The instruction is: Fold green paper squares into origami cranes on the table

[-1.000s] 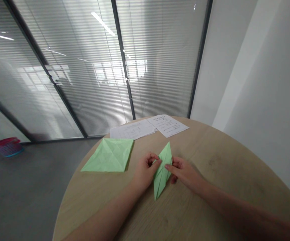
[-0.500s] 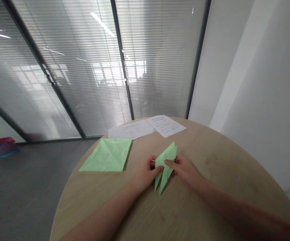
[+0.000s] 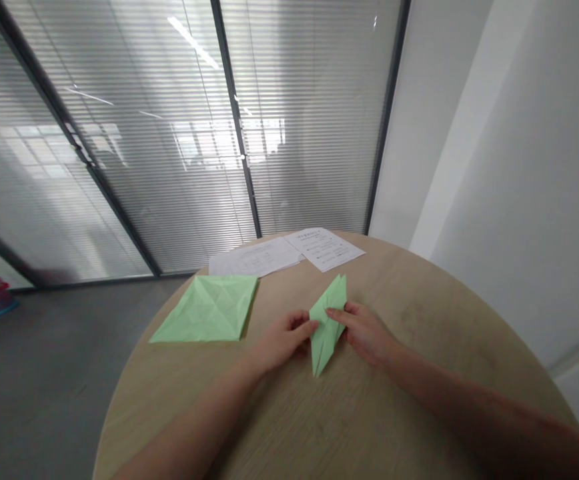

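Since the earlier frame, the two lower points of the folded green paper (image 3: 325, 335), then splayed apart, have drawn nearly together. Held over the middle of the round table (image 3: 349, 427), to the right of the creased green sheet (image 3: 214, 308), it is pinched at opposite edges by the left hand (image 3: 282, 339) and right hand (image 3: 368, 335), thumbs in front and fingers behind, presumably to keep its layers aligned. Both forearms converge from the lower corners, the right thumb reaching farther across the paper's face.
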Tool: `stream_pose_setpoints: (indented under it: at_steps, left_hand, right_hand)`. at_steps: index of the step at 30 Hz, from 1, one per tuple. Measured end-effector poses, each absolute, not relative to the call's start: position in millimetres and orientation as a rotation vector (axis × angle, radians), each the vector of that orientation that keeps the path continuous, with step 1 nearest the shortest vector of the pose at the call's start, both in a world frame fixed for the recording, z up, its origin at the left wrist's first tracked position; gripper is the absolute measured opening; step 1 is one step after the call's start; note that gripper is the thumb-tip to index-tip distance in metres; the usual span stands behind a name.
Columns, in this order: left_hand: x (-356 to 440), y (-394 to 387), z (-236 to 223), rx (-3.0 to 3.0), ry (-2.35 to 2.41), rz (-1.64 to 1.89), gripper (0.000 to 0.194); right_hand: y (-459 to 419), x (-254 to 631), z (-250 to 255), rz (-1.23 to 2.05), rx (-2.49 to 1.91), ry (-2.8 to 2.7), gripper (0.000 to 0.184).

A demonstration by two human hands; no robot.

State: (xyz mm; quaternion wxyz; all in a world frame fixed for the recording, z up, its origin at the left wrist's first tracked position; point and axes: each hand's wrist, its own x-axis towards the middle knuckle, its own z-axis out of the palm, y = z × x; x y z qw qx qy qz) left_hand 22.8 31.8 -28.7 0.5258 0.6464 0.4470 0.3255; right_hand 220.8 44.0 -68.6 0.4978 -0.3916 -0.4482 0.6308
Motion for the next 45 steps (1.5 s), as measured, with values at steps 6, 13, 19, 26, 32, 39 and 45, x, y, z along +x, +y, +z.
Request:
stream_pose_setpoints:
  at_steps: [6,13,19,26,32,39,45]
  left_hand:
    - [23,25,-13,2.100,1.203,1.167,0.008]
    - [30,16,-16,2.188,1.083,1.067,0.013]
    - [32,22,-22,2.052,1.197,1.129,0.014]
    - [39,20,-27,1.849,1.223,1.205,0.012]
    - [44,19,-30,1.542,1.136,1.242,0.017]
    - [49,14,-26,1.265,0.986,1.233,0.046]
    - [53,18,-33,1.315,0.955,1.144,0.047]
  right_hand:
    - [43,222,-71,1.489,-0.974,-1.186,0.031]
    - [42,222,-69,1.474,-0.970,-1.282,0.044]
    - [40,222,-67,1.476,-0.934,-1.281,0.053]
    - [42,221,-68,1.508,-0.877,-1.265,0.056]
    - [40,221,-69,1.212,-0.992,-1.447,0.035]
    - [45,223,-73,1.144,-0.997,-1.373,0.036]
    - [47,220,-75,1.019,-0.949,-1.350,0.039]
